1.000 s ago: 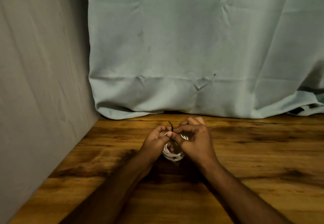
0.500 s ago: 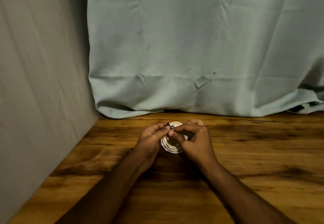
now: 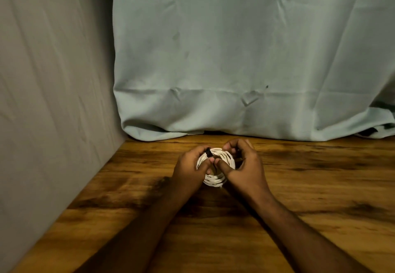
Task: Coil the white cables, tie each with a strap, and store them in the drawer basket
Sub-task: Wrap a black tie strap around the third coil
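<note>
A coiled white cable (image 3: pixel 214 180) is held between both hands just above the wooden table (image 3: pixel 310 198), its ring facing the camera. My left hand (image 3: pixel 188 170) grips the coil's left side, thumb pressed on the ring. A short black strap (image 3: pixel 208 152) crosses the coil at its upper left, by my left fingertips. My right hand (image 3: pixel 245 165) grips the coil's right side, with the thumb across the ring's middle and the fingers curled over the top. No drawer or basket is in view.
A pale green cloth (image 3: pixel 235 58) hangs across the back and bunches on the table's far edge. A grey wall (image 3: pixel 53 101) closes off the left side. Something dark (image 3: pixel 367 131) peeks out under the cloth at far right.
The coil has tilted up and now faces the camera. The black strap's free end, which stuck up above the hands, now lies against the coil's upper left. Both hands shifted their hold slightly.
</note>
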{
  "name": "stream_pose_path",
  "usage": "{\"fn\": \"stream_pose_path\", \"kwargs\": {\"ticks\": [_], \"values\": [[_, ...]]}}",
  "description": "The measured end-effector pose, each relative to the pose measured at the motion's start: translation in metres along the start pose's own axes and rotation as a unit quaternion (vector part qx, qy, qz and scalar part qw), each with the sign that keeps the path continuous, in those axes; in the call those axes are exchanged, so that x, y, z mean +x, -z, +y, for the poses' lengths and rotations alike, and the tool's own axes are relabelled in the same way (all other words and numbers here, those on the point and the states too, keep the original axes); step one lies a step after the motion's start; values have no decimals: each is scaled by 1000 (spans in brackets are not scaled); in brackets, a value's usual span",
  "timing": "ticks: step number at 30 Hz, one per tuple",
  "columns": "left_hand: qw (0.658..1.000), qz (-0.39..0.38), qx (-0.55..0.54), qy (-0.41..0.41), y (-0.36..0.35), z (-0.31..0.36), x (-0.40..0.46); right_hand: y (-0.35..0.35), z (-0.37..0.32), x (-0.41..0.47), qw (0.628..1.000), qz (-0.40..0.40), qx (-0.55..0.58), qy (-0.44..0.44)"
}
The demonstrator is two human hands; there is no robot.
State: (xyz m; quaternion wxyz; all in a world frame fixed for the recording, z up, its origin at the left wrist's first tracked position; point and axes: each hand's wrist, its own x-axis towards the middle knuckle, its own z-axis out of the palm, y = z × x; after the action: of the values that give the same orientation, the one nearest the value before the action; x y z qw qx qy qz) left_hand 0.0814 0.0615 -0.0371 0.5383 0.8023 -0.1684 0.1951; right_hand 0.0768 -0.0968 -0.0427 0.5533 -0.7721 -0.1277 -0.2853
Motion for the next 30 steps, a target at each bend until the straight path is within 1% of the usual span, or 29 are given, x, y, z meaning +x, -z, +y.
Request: {"fn": "stream_pose_path", "kwargs": {"ticks": [4, 5, 7, 9, 11, 13, 15, 17, 19, 21, 23, 27, 30], "values": [[999, 17, 46, -22, 1, -1, 2, -1, 2, -1, 998, -38, 15, -38], [998, 15, 54, -20, 1, -1, 2, -1, 1, 0, 997, -49, 33, -47], [996, 7, 80, -36, 2, -2, 1, 0, -2, 1, 987, -62, 117, -92], [990, 4, 119, -80, 2, 0, 0, 3, -7, 3, 968, -58, 185, -159], [979, 3, 149, -138, 0, 6, -2, 5, -9, 7, 955, -67, 183, -223], [971, 6, 148, -187, -1, 12, -3, 6, -11, 9, 939, -108, 198, -260], [967, 11, 144, -209, 0, 15, -4, 8, -15, 11, 919, -140, 236, -284], [964, 13, 150, -221, 3, 15, -4, 11, -20, 12, 907, -152, 265, -291], [958, 5, 160, -238, 4, 18, -5, 16, -21, 12, 907, -172, 263, -280], [946, 0, 178, -272, 3, 22, -7, 21, -22, 13, 907, -204, 249, -271], [938, -2, 180, -295, 1, 25, -7, 27, -22, 15, 902, -226, 258, -263], [940, -26, 144, -307, -2, 26, -8, 36, -17, 19, 879, -240, 314, -267], [941, -22, 127, -314, -2, 30, -10, 44, -13, 21, 878, -264, 288, -278]]}}
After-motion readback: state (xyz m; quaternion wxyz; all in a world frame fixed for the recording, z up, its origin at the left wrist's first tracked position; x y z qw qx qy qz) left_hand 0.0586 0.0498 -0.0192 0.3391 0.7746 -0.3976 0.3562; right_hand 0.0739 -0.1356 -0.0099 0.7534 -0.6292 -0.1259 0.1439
